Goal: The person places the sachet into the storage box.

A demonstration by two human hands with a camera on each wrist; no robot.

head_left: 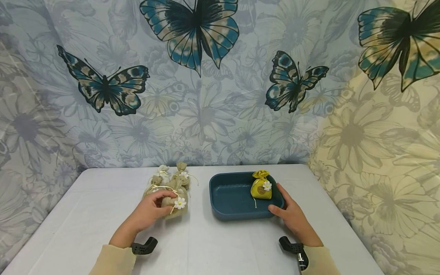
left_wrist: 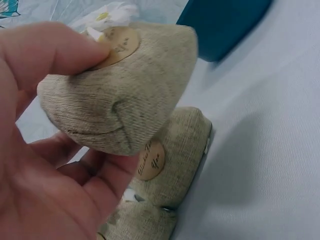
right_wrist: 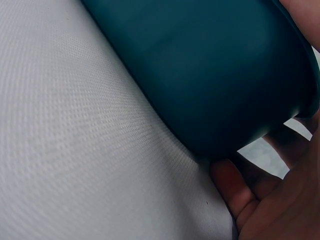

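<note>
My left hand (head_left: 148, 212) pinches a beige cloth pouch (head_left: 176, 211) with a white flower, thumb on its round label in the left wrist view, where the pouch (left_wrist: 150, 85) is held above other beige pouches (left_wrist: 175, 155). My right hand (head_left: 292, 214) grips the right end of a blue tray (head_left: 233, 218), thumb at the front corner and fingers along the side. In the right wrist view the fingers (right_wrist: 232, 182) reach the tray's (right_wrist: 200, 75) lower edge. A yellow pouch (head_left: 262, 190) with a white flower stands inside the tray at its right.
Several beige pouches (head_left: 156, 181) and a whitish one (head_left: 163, 170) are grouped behind my left hand, left of the tray. A white cloth covers the table (head_left: 220, 248). Behind it hangs a butterfly-patterned curtain (head_left: 213, 114).
</note>
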